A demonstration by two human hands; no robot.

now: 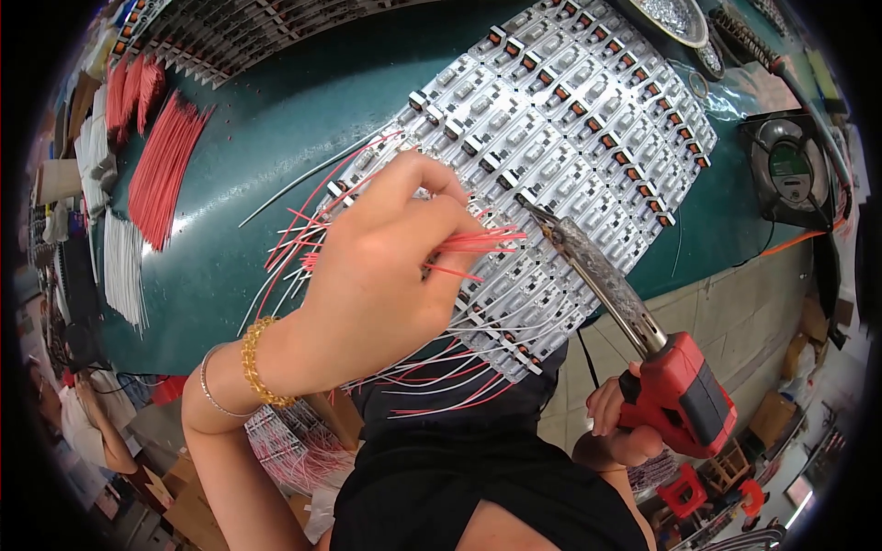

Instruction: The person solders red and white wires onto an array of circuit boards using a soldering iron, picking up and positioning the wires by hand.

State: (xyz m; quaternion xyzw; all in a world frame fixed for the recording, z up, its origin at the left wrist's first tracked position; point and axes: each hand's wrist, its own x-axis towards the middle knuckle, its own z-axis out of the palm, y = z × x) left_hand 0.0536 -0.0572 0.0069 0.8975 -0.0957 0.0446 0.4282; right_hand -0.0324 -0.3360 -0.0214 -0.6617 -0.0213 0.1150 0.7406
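My left hand [381, 262] is closed around a small bundle of red wires [482, 242], over a large panel of circuit boards [597, 110]. The wire ends stick out to the right from between thumb and fingers. In my right hand [611, 424] is a soldering iron [684, 395] with a red and black handle. Its metal tip points up and left, near the boards just beyond the held wires; whether it touches them I cannot tell. White and red wires [450, 372] trail from the panel's near edge. My left hand hides part of the panel.
Loose red wires [167, 170] and white wires [124, 266] lie at the left on the green tabletop [276, 147]. Another board panel [220, 41] stands at the far left. A round metal dish [675, 16] and a black fan [788, 170] are at the right. Another person's arm [106, 427] shows at lower left.
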